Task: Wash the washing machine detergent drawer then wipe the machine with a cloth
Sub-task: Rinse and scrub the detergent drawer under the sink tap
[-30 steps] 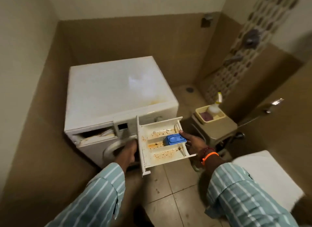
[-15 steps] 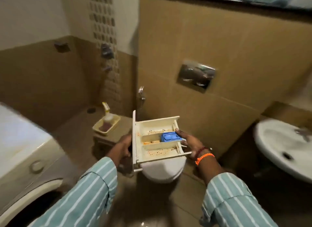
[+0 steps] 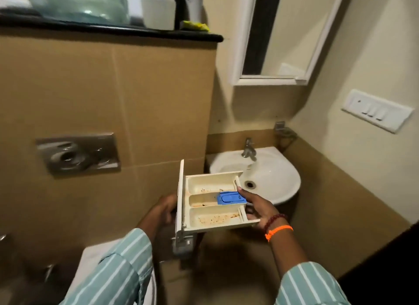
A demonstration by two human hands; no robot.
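Tan-tiled bathroom, white sink [image 3: 275, 180] ahead. I hold the stained drawer [image 3: 213, 205] in the air: left hand [image 3: 162, 211] grasping its front panel, right hand [image 3: 258, 208] gripping the back end.

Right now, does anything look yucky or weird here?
Yes. The detergent drawer, held level by the left hand and right hand beside the sink, has brown-orange specks and stains in its compartments around the blue insert.

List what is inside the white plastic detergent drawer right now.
The white plastic detergent drawer has three compartments. Rusty brown speckled residue lies in the nearest and farthest; a blue plastic insert sits in the middle one, hiding the floor beneath it.
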